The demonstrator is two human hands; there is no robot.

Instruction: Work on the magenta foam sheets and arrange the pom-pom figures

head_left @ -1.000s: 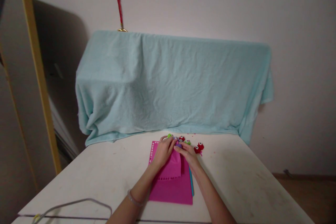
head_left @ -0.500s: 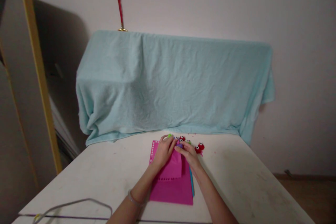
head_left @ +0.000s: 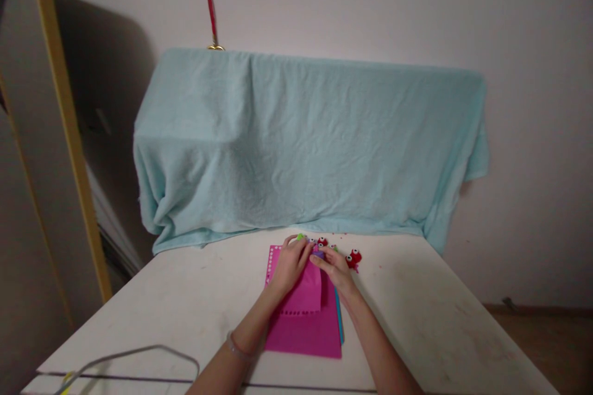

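Observation:
A pink sheet of paper [head_left: 303, 296] with punched holes along its left and lower edges lies on a larger magenta sheet [head_left: 303, 338]. My left hand [head_left: 291, 264] rests over the pink sheet's upper part, fingers bent and closed on its far edge. My right hand [head_left: 337, 268] pinches a small purple paper punch [head_left: 318, 255] at the sheet's upper right. The fingertips of both hands nearly meet there, and the punch is partly hidden. Just beyond my fingers are a bright green piece [head_left: 301, 237] and red pieces with googly eyes [head_left: 323, 241].
More red googly-eyed pieces [head_left: 354, 257] lie right of my right hand. A blue sheet edge [head_left: 340, 315] shows under the magenta one. A grey cable or wire [head_left: 139, 350] curves at the white table's [head_left: 194, 302] front left. A light blue towel [head_left: 301, 148] drapes a large object behind.
The view has shifted slightly. My hands keep nearly the same hold on the pink sheet and the purple punch.

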